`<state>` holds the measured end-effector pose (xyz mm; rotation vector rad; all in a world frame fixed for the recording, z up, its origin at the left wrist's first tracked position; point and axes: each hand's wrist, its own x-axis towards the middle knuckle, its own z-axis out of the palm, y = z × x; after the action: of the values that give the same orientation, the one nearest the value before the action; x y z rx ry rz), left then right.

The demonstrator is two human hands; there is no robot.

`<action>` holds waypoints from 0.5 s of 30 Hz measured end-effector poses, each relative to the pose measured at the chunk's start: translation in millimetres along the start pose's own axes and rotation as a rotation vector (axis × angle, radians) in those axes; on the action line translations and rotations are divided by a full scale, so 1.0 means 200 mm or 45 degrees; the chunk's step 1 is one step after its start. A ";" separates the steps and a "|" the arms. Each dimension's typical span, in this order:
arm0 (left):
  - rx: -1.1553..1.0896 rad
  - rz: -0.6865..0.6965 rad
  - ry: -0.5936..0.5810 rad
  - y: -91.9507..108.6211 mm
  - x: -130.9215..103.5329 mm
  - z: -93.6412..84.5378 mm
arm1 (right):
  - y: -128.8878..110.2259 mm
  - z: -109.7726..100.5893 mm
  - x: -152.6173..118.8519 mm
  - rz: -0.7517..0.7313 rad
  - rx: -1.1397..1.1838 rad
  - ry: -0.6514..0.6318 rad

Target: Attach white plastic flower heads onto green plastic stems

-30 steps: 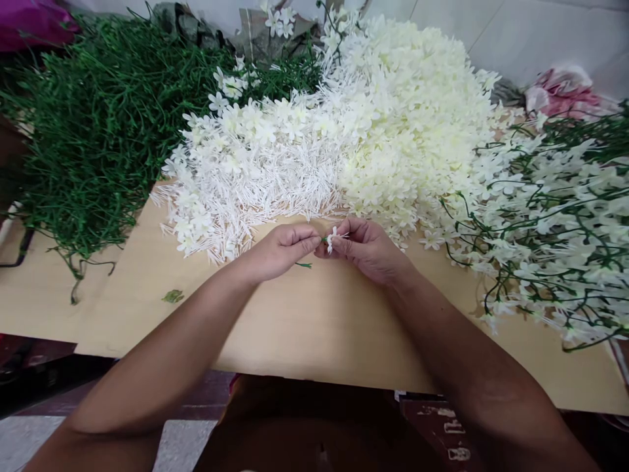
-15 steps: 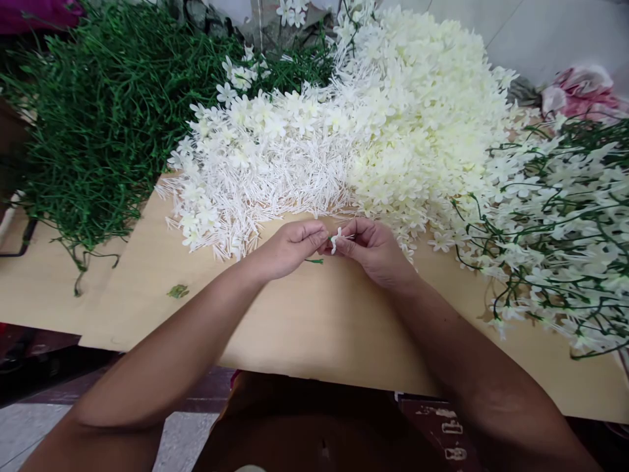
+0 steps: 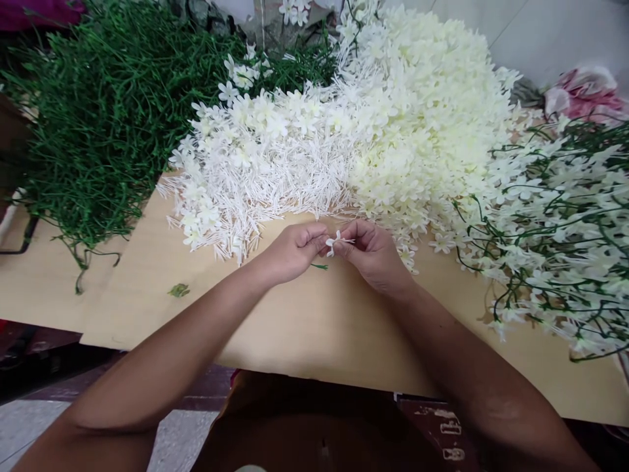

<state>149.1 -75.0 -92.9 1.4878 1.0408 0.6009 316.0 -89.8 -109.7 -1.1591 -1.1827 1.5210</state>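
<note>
My left hand (image 3: 301,250) is pinched closed on a green plastic stem (image 3: 320,266), whose tip shows just below the fingers. Facing it, my right hand (image 3: 376,252) pinches a small white artificial flower (image 3: 334,243) between thumb and forefinger, with thin white stalks sticking out to the right. The fingertips of both hands nearly meet around the flower, and the join between stem and flower is hidden. Just beyond the hands lies a heap of white stalked flowers (image 3: 275,164), running into a pile of pale yellow-white blossoms (image 3: 422,118).
Green plastic stems (image 3: 98,124) are heaped at the left. On the right lie finished-looking sprays (image 3: 555,223) of white flowers on green stems. A small greenish scrap (image 3: 179,290) rests on the tan board (image 3: 304,334). A pink and white cloth (image 3: 582,92) sits at the back right.
The white flower has shifted slightly left toward my left fingers, and the green between the hands no longer shows. The stem tip below my left hand has moved a little right and down.
</note>
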 end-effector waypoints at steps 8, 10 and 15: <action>-0.002 0.036 -0.066 -0.03 0.00 -0.02 | 0.00 -0.02 0.01 0.050 0.003 -0.067; 0.008 0.028 -0.105 -0.03 0.00 -0.03 | -0.02 -0.03 0.02 0.074 0.018 -0.105; -0.011 0.045 -0.149 -0.02 0.00 -0.02 | -0.03 -0.02 0.03 0.128 0.032 -0.100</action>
<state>144.7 -72.8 -96.4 1.5179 0.9226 0.5360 319.4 -82.8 -106.1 -1.1663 -1.1685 1.6656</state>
